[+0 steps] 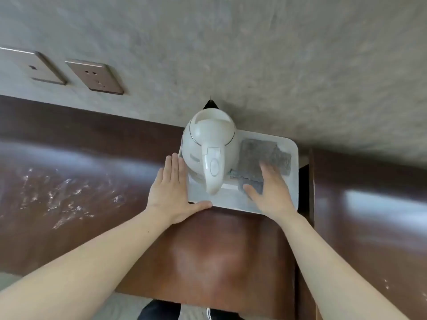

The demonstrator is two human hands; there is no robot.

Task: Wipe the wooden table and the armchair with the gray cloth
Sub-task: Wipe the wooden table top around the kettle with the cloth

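Note:
The gray cloth [261,155] lies folded on the right half of a white tray [235,200], which rests at the back of a small wooden table [219,255]. My right hand [270,192] is spread flat over the cloth's near edge, fingers apart, not gripping it. At the tray's left front corner my left hand [172,192] lies flat with its fingers along the tray's left side and its thumb along the front rim. No armchair can be made out for certain.
A white electric kettle [210,146] stands on the tray's left half, handle toward me. The wall behind carries two brown socket plates [94,76]. Dark glossy wooden surfaces [69,158] flank the table, the left one speckled with white marks.

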